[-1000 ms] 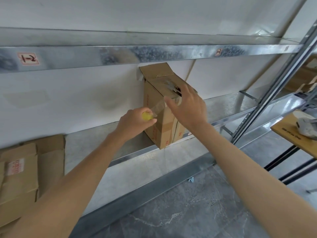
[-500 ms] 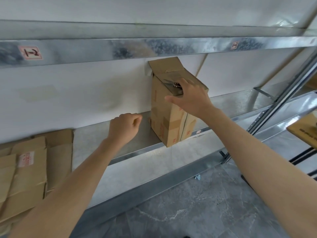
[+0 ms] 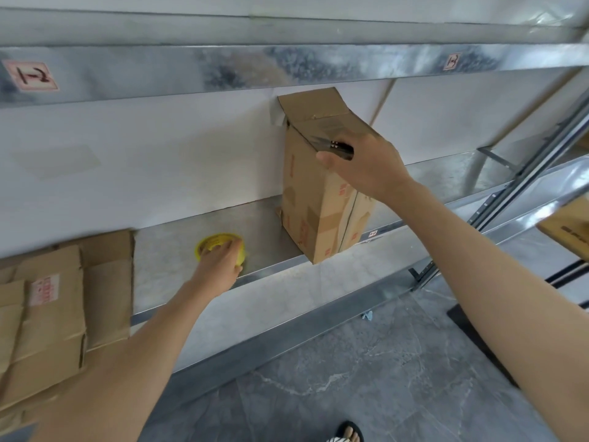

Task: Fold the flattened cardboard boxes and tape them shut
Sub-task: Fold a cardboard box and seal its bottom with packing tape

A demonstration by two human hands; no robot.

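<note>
Metal shelving runs along a white wall, and on it an upright cardboard box stands with its top flaps folded over and taped. The right hand presses against the box's upper front edge, fingers curled round a small pair of scissors. The left hand is well apart, lower on the shelf, fingers bent over a yellow tape roll lying flat; whether it grips or is letting go I cannot tell. This box looks finished, so the step seems to be putting tools down. Next would be taking a flat box from the stack at the left, near the roll. Nothing blocks that reach.
</note>
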